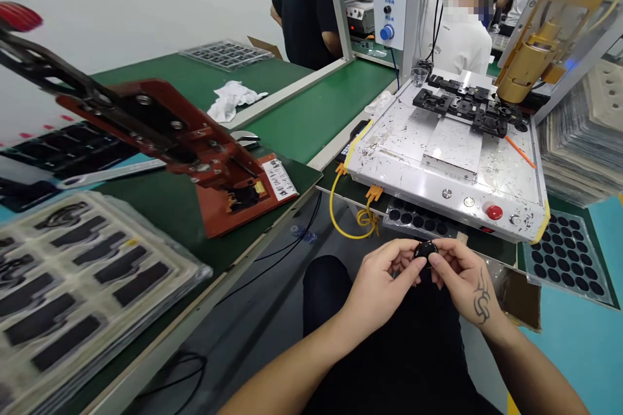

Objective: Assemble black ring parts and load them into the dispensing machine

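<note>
Between my two hands is a small, glossy black round part [426, 250], held above my lap just in front of the machine's front edge. My left hand [382, 282] pinches its left side with thumb and fingers. On the opposite side, my right hand [464, 275] grips it the same way. The thumbs lie on the near face, and the fingertips behind it are partly hidden. Closest to the hands is the white machine base [409, 159], with black fixtures [467, 104] on top and a red button [494, 212] on its front.
At left stands a red-brown hand press [243, 204] with its lever raised. Nearer are stacked trays [111, 272] of black parts. A sheet of black discs [567, 256] lies at right, below stacked trays [579, 136]. Yellow cables [341, 227] hang at the machine's left. Two people sit beyond.
</note>
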`<state>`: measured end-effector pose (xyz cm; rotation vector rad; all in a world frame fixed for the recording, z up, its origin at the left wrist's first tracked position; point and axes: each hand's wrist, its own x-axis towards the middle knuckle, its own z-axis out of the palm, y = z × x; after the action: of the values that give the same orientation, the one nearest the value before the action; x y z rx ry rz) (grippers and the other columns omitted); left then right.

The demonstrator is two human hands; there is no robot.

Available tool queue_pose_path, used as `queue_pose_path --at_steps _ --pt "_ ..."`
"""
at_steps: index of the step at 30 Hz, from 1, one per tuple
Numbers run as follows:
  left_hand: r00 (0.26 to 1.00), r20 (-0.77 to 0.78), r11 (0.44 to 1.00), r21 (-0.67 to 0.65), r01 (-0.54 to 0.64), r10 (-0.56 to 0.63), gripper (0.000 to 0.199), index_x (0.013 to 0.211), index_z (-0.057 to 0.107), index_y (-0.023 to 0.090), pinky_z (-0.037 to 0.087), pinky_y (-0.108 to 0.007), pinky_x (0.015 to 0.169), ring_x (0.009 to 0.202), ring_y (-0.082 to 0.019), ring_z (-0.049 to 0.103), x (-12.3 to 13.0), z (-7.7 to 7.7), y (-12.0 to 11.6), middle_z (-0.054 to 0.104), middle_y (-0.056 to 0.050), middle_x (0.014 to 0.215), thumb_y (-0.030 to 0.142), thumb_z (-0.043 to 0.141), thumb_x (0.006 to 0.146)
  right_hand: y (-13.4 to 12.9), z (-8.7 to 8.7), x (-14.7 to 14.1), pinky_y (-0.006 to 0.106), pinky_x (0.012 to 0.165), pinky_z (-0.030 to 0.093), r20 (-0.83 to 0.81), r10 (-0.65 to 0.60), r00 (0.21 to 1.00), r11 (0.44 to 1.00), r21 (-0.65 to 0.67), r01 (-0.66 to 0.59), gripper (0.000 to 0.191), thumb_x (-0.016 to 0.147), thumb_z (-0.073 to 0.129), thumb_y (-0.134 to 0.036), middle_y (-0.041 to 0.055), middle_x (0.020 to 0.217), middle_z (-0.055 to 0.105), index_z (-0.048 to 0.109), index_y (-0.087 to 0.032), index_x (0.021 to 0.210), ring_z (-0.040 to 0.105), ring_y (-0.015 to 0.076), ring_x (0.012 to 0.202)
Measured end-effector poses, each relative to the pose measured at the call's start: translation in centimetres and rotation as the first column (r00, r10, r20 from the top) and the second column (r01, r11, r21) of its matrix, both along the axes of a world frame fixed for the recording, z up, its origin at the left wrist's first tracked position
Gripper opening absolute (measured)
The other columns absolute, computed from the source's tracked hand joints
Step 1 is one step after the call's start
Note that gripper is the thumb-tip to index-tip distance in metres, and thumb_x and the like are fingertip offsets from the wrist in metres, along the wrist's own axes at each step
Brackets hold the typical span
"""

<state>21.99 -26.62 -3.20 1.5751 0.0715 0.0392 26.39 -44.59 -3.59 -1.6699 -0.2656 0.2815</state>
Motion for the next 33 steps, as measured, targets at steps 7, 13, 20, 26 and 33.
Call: queue_pose_path --at_steps 7,13,20,26,33 --pt "0.998 0.056 0.998 0.065 0.005 -0.009 0.016 0.103 0.073 0.018 0.055 -0.027 0.067 0.069 -0.015 0.067 -0.2 0.4 0.1 0.069 -0.002 0.082 0.033 0.067 0.102 -0.1 0.0 -0.1 0.034 0.060 0.059 0.028 0.025 0.999 0.999 -0.041 -0.024 0.029 0.101 0.071 -0.051 0.0020 0.077 0.069 0.076 -0.024 0.110 0.065 0.0185 0.063" --pt "0.986 0.165 0.979 0.196 -0.055 0.022 0.015 0.096 0.073 0.019 0.052 -0.028 0.072 0.076 -0.017 0.064 -0.2 0.1 0.4 0.068 -0.003 0.083 0.030 0.065 0.103 0.2 0.1 0.3 0.032 0.059 0.057 0.095 0.038 0.995 0.998 -0.060 -0.033 0.027 0.100 0.072 -0.051 0.0020 0.077 0.069 0.074 -0.024 0.100 0.063 0.0175 0.062" --pt "0.958 0.266 0.951 0.253 -0.179 0.110 0.017 0.103 0.076 0.018 0.055 -0.030 0.075 0.079 -0.019 0.068 -2.4 1.0 1.4 0.074 -0.005 0.086 0.032 0.066 0.103 1.1 -0.6 0.8 0.032 0.062 0.061 0.152 0.175 0.973 0.984 -0.061 -0.168 0.023 0.098 0.077 -0.045 0.0033 0.081 0.074 0.076 -0.028 0.114 0.069 0.0201 0.065" --pt "0.445 0.508 0.215 0.448 -0.868 0.737 0.030 0.128 0.073 0.021 0.055 -0.038 0.096 0.098 -0.025 0.073 -9.7 2.9 16.4 0.079 -0.010 0.109 0.039 0.065 0.106 -0.1 -5.5 2.6 0.038 0.087 0.068 0.161 0.311 0.937 0.950 -0.016 -0.312 0.045 0.100 0.074 -0.043 0.0130 0.124 0.079 0.069 -0.030 0.143 0.079 0.0274 0.095" --pt "-0.077 0.143 -0.163 0.870 -0.465 0.987 0.029 0.129 0.070 0.012 0.056 -0.051 0.106 0.119 -0.032 0.070 -24.4 0.7 32.9 0.073 -0.018 0.126 0.030 0.064 0.106 -1.6 -11.4 5.7 0.023 0.076 0.070 0.122 0.319 0.940 0.940 -0.170 -0.297 0.049 0.093 0.078 -0.055 0.0090 0.109 0.085 0.076 -0.023 0.130 0.081 0.0229 0.083"
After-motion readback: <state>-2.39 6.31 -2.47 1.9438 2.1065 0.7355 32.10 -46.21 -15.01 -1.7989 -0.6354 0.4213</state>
